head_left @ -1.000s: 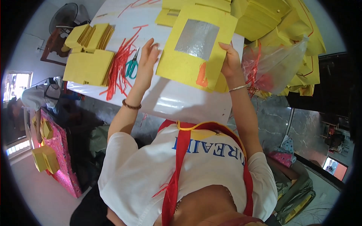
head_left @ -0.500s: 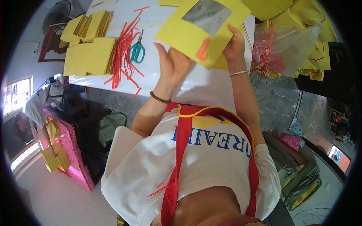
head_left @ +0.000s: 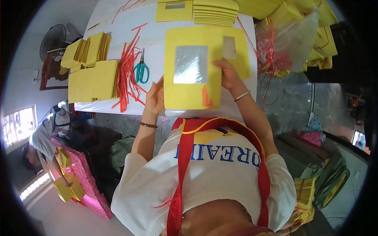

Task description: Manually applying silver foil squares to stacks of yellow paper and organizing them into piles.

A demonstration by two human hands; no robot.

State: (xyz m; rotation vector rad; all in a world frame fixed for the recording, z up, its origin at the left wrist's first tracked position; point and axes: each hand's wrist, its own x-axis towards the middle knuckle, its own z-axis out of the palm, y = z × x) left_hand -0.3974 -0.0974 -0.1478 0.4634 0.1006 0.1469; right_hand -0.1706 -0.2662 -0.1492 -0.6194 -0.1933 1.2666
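As I watch remotely, the flat yellow rectangular panel with a silvery window point(head_left: 192, 67) is above the shiny white table point(head_left: 156, 41), long axis near-to-far, the right hand point(head_left: 229, 75) pinching its right edge, the left hand point(head_left: 155, 98) at its near left edge, grip unclear

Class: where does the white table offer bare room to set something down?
The glossy white table is bare between the green-handled metal scissors and the rectangular yellow panel with a silvery window. Crowded: its left, with yellow sheet stacks beside thin red strips, and its far middle, under more yellow stacks.
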